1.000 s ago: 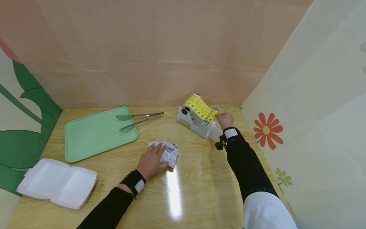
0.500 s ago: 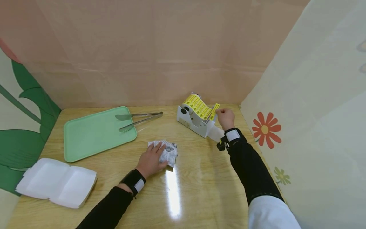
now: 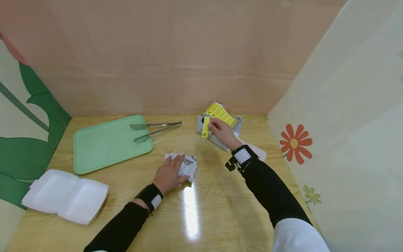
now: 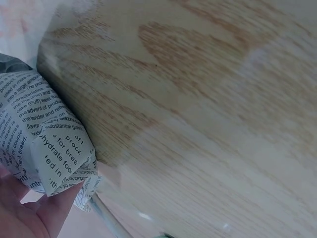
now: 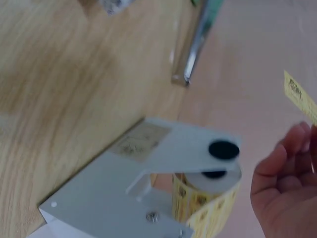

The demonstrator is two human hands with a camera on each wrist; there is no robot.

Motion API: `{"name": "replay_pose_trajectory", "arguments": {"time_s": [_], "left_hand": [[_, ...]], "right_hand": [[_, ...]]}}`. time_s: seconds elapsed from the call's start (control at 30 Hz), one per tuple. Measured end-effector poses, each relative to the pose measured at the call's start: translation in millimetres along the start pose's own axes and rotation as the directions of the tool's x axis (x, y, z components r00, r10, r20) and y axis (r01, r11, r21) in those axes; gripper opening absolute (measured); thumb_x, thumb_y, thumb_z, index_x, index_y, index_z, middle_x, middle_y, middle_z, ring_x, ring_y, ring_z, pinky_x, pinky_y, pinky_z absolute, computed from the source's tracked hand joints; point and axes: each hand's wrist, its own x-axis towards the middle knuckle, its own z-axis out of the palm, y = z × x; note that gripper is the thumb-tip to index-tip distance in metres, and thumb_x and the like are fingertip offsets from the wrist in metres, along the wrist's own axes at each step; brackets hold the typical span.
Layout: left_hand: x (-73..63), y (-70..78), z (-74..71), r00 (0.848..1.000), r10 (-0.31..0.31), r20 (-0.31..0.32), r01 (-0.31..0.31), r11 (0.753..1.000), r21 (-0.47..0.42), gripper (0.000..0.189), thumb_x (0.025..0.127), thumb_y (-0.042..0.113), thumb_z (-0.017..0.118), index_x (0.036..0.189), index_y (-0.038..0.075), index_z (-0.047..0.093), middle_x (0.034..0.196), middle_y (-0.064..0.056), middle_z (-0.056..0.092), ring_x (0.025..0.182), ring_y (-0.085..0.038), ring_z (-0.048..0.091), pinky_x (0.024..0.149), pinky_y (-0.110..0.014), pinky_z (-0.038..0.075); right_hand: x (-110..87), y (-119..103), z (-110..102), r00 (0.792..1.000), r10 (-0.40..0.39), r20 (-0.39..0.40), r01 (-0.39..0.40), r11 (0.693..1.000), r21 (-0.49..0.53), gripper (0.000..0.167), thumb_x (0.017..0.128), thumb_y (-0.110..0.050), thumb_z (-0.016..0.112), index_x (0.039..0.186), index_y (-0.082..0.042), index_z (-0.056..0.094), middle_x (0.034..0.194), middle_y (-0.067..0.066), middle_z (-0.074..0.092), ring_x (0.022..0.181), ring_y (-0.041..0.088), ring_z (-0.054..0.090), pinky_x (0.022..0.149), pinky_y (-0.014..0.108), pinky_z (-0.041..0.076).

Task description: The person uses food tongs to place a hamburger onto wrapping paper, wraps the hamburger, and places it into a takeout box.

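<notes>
My left hand [image 3: 169, 175] rests with spread fingers on a small packet wrapped in newsprint paper [image 3: 190, 168]. In the left wrist view the printed packet [image 4: 47, 124] bulges up beside the fingers and thumb. A narrow yellow sticker [image 3: 205, 127] hangs from my right hand [image 3: 224, 134], pinched between thumb and fingertips. The right wrist view shows one end of that sticker [image 5: 298, 96] sticking out past the fingers. Just behind this hand stands a grey label dispenser [image 5: 109, 183], carrying a roll of yellow stickers [image 3: 217, 111]. Part of the dispenser is hidden by the hand.
Metal tongs [image 3: 163, 129] lie with their tips on a green tray [image 3: 107, 147] at the back left. An open white clamshell box [image 3: 67, 197] sits at the front left. White backing strip [image 3: 256, 149] trails from the dispenser. Wall sheets border the table's back and sides.
The right hand has pulled the yellow sticker off the dispenser's front end and carried it leftward, in front of the roll. The left hand stays on the packet.
</notes>
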Motion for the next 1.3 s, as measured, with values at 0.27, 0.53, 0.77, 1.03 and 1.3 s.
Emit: {"name": "replay_pose_trajectory", "arguments": {"time_s": [0.27, 0.53, 0.77, 1.03, 1.3], "left_hand": [[1.9, -2.0, 3.8, 1.0, 0.029, -0.005, -0.029, 0.999, 0.044, 0.071, 0.087, 0.064, 0.05, 0.142, 0.019, 0.043, 0.149, -0.013, 0.039, 0.132, -0.043, 0.038, 0.096, -0.053, 0.045], [1.8, -6.7, 3.5, 0.998, 0.064, 0.0, -0.064, 0.998, -0.016, 0.065, 0.083, 0.051, 0.061, 0.138, 0.019, 0.047, 0.15, -0.011, 0.037, 0.135, -0.042, 0.033, 0.093, -0.053, 0.047], [1.2, -10.0, 3.5, 0.999, 0.041, -0.032, -0.044, 0.995, -0.085, 0.057, 0.08, 0.044, 0.063, 0.133, 0.022, 0.053, 0.157, -0.011, 0.019, 0.14, -0.041, 0.023, 0.077, -0.051, 0.054], [-0.4, -12.4, 3.3, 0.993, 0.079, -0.089, -0.085, 0.995, -0.059, 0.052, 0.085, 0.052, 0.063, 0.126, 0.022, 0.058, 0.137, -0.014, 0.041, 0.131, -0.034, 0.035, 0.085, -0.046, 0.052], [-2.1, -21.3, 5.5, 0.984, 0.161, -0.078, -0.167, 0.982, -0.087, 0.051, 0.086, 0.045, 0.065, 0.129, 0.021, 0.056, 0.139, -0.012, 0.043, 0.132, -0.03, 0.039, 0.1, -0.045, 0.043]], "right_hand": [[-4.0, 0, 37, 0.973, -0.023, 0.229, 0.099, 0.94, -0.328, 0.014, 0.098, -0.023, 0.051, 0.095, -0.012, 0.059, 0.083, 0.004, 0.061, 0.072, 0.014, 0.057, 0.061, 0.026, 0.044], [-1.1, 12, 53, 0.965, 0.011, 0.261, 0.071, 0.951, -0.302, 0.01, 0.093, -0.019, 0.059, 0.091, -0.01, 0.062, 0.088, 0.004, 0.06, 0.08, 0.015, 0.055, 0.068, 0.026, 0.045], [-5.1, 14, 59, 0.95, 0.039, 0.309, 0.045, 0.965, -0.259, 0.011, 0.094, -0.018, 0.058, 0.091, -0.008, 0.059, 0.089, 0.006, 0.062, 0.081, 0.016, 0.058, 0.067, 0.025, 0.045], [-5.8, 16, 64, 0.911, 0.103, 0.4, -0.009, 0.973, -0.229, 0.007, 0.096, -0.014, 0.053, 0.094, -0.007, 0.057, 0.087, 0.004, 0.06, 0.079, 0.016, 0.059, 0.065, 0.024, 0.046], [1.1, 29, 72, 0.839, 0.112, 0.533, -0.098, 0.994, -0.055, 0.008, 0.096, -0.009, 0.053, 0.094, -0.002, 0.057, 0.077, 0.004, 0.054, 0.072, 0.019, 0.052, 0.066, 0.035, 0.046]]}}
